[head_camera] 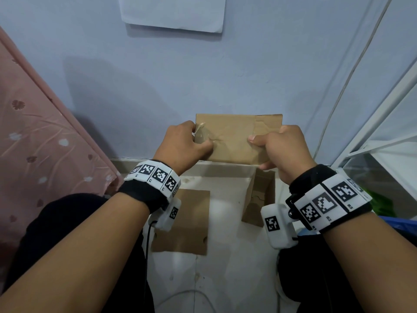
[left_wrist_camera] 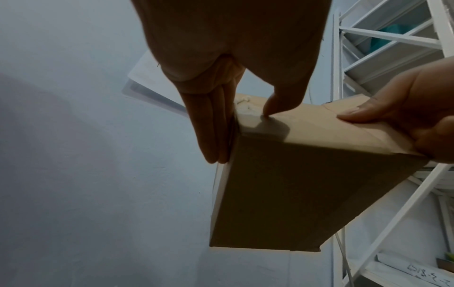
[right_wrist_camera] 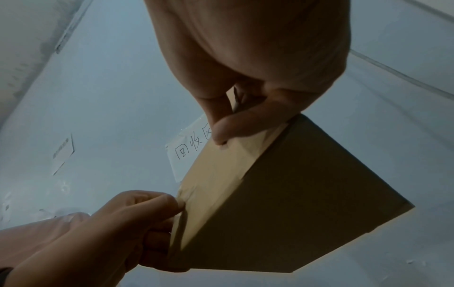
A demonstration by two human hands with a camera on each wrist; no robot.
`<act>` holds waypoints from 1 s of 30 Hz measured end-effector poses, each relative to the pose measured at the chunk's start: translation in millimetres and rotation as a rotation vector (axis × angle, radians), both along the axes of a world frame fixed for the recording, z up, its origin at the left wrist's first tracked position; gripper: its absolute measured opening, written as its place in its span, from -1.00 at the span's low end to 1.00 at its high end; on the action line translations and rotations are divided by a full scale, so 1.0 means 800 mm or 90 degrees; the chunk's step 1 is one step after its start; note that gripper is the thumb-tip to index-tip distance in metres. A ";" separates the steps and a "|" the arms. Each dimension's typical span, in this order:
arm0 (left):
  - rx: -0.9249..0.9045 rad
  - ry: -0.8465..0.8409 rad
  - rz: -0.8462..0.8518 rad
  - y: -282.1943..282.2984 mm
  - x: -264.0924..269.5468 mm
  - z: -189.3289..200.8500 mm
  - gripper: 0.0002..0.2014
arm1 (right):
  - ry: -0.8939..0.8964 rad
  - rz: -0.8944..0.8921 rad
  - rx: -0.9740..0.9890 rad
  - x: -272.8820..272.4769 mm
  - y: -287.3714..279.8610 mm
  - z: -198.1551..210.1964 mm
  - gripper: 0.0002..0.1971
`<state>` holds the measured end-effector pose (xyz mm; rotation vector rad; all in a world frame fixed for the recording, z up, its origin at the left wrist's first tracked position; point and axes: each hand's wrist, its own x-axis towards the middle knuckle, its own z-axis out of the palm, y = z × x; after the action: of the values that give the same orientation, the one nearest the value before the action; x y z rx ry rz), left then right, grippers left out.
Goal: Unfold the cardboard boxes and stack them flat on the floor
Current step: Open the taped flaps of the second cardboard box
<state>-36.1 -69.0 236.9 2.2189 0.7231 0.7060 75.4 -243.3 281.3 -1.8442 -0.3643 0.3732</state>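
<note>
1. Right now I have the cardboard box [head_camera: 234, 138] up in the air in front of the blue wall [head_camera: 158, 75], above the white floor [head_camera: 225, 279], and it is not yet opened. I judge this to be the start of unfolding it: the taped face is toward me.
2. Down on the floor, 1 flat cardboard sheet [head_camera: 182, 222] lies near my left knee, and another brown box [head_camera: 259, 197] with its top open stands well apart to the right. So the stack looks barely begun.
3. My left hand [head_camera: 182, 146] grips the left end, thumb on the near face over the clear tape [head_camera: 203, 129].
4. My right hand [head_camera: 282, 150] grips the right end, thumb pressed on the near face and fingers curled round the edge.
5. Next, I think the tape has to be lifted or split along the seam before any flap gives; pulling at the ends alone may just crush the board.
6. From the left wrist, I can see my fingers [left_wrist_camera: 209, 126] laid flat down the box's side wall, which the head view hides.
7. From the right wrist, a paper note [right_wrist_camera: 189, 153] with handwriting shows on the wall behind the box; the head view shows no writing.
</note>
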 end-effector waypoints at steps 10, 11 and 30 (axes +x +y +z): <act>-0.061 -0.010 -0.098 0.010 -0.006 0.000 -0.13 | 0.068 -0.026 0.058 0.017 0.003 -0.001 -0.82; -0.062 -0.008 -0.125 0.011 -0.008 0.001 -0.03 | 0.067 -0.022 0.054 0.018 0.003 -0.001 -0.81; -0.176 -0.182 -0.135 0.002 -0.015 0.010 -0.32 | 0.028 0.006 0.070 0.019 0.000 0.004 -0.73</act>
<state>-48.0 -67.4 245.2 1.8597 0.4072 0.7471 90.3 -243.6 284.2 -1.7243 -0.3564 0.3922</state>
